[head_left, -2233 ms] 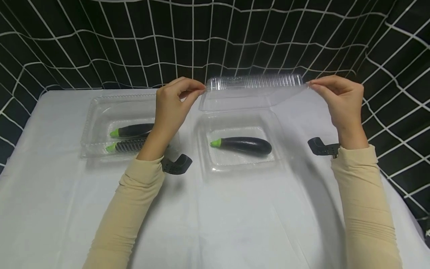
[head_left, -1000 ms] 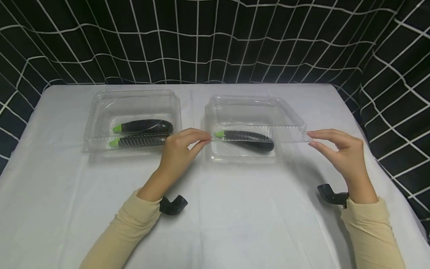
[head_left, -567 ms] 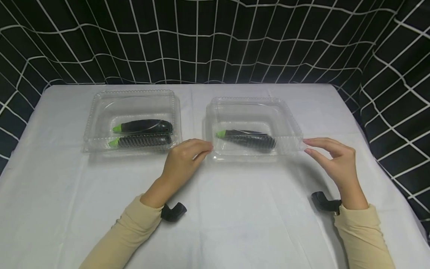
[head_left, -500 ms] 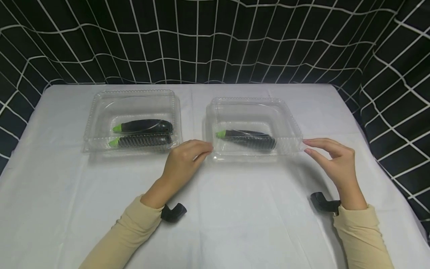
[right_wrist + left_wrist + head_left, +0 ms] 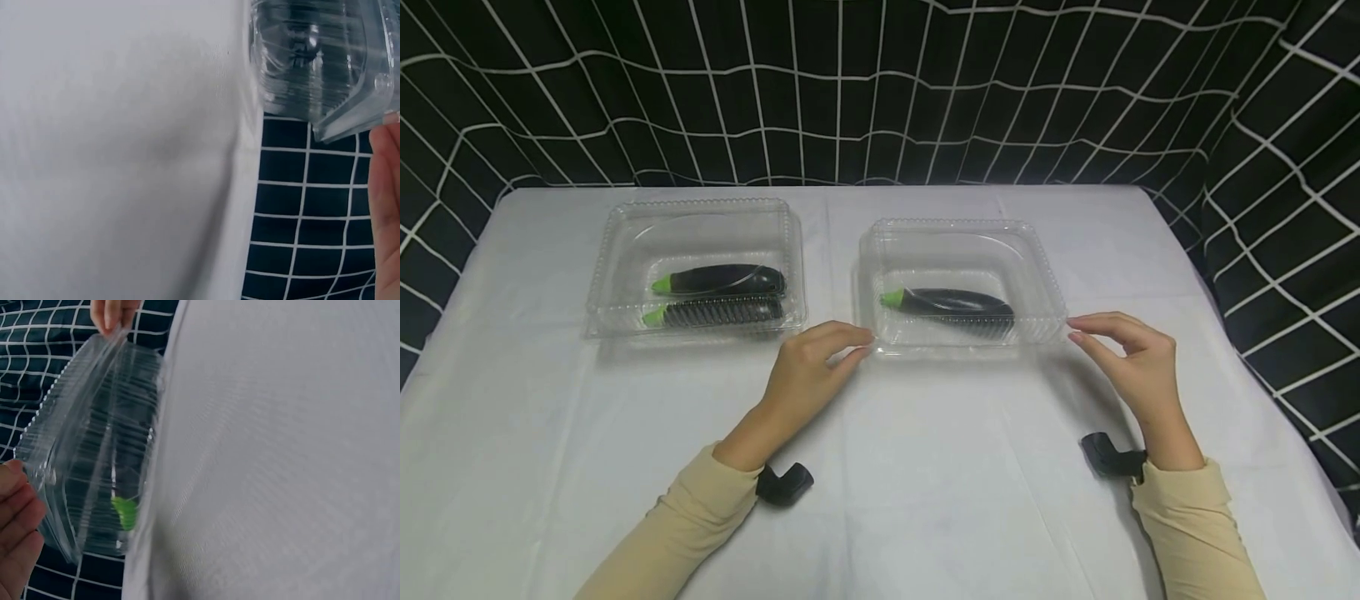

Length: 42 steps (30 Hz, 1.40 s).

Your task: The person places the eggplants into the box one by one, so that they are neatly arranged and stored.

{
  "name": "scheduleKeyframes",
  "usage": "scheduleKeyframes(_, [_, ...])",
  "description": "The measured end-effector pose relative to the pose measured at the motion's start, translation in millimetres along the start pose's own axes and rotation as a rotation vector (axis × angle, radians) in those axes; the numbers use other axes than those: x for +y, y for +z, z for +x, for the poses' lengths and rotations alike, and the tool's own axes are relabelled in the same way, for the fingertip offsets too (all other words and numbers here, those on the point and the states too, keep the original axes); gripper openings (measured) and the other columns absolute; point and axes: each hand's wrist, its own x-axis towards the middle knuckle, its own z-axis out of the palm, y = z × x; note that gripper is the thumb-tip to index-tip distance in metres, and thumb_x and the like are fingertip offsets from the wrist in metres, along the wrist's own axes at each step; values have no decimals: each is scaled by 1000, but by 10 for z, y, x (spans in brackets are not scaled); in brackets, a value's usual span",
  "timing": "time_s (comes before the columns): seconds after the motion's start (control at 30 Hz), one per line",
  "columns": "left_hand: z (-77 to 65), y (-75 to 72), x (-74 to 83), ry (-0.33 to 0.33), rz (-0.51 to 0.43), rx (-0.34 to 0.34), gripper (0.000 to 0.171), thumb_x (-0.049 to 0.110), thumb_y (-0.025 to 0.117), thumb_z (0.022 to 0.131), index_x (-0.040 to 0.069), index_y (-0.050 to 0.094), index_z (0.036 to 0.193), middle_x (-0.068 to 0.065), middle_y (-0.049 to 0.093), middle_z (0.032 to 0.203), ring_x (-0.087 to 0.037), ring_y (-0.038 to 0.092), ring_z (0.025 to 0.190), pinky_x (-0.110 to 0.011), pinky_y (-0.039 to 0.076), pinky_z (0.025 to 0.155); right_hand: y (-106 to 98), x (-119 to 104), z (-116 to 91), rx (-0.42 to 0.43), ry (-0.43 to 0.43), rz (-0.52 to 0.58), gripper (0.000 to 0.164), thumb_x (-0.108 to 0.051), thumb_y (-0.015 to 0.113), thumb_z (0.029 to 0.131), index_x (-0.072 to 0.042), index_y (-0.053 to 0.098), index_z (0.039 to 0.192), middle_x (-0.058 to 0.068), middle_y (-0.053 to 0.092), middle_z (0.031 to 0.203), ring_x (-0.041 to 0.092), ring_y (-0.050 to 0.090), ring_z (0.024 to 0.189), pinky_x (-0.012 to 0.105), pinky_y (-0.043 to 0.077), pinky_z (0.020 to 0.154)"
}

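Observation:
A clear plastic clamshell container (image 5: 955, 242) stands right of the middle in the head view, its lid folded down over the base. Inside lies one dark eggplant (image 5: 951, 302) with a green stem end, seen through the plastic. My left hand (image 5: 816, 362) pinches the lid's front left corner between thumb and fingers. At the front right corner, my right hand (image 5: 1127, 354) pinches the lid edge. The left wrist view shows the lid rim (image 5: 47, 394) between both hands and the green stem (image 5: 125, 512) under the plastic. In the right wrist view, fingertips (image 5: 381, 140) meet the container's corner.
To the left stands a second clamshell container (image 5: 700, 225), its lid down, holding two eggplants (image 5: 726, 279) side by side. A white cloth (image 5: 910, 483) covers the table. Behind and to the right hangs a dark curtain (image 5: 887, 92) with a white grid pattern.
Both hands have brought the raised lid forward and down over the right container's base. Over the last half second, the right hand moved slightly left and toward the front.

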Motion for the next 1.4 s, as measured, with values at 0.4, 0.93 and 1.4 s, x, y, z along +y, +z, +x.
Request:
scheduleKeyframes(0.4, [-85, 36, 2, -320, -115, 97, 4, 6, 74, 80, 2, 74, 80, -6, 72, 79, -18, 68, 74, -24, 56, 68, 22, 159, -18, -25, 18, 9, 24, 10, 76, 71, 4, 72, 94, 9, 71, 93, 0, 62, 92, 16, 44, 90])
scheduleKeyframes(0.93, [11, 189, 45, -792, -499, -121, 18, 12, 66, 88, -6, 69, 86, -14, 71, 85, -20, 68, 75, -29, 57, 71, 17, 141, -32, -17, 25, 10, 24, 10, 75, 72, 1, 72, 94, 6, 71, 93, 1, 62, 92, 16, 44, 91])
scheduleKeyframes(1.4, [81, 218, 63, -1034, -867, -98, 20, -2, 55, 89, -20, 60, 98, -9, 68, 75, -11, 67, 68, -29, 57, 73, 23, 72, -6, -29, 24, -57, 29, 24, 72, 65, 11, 69, 91, 18, 69, 89, -5, 59, 92, 12, 43, 89])
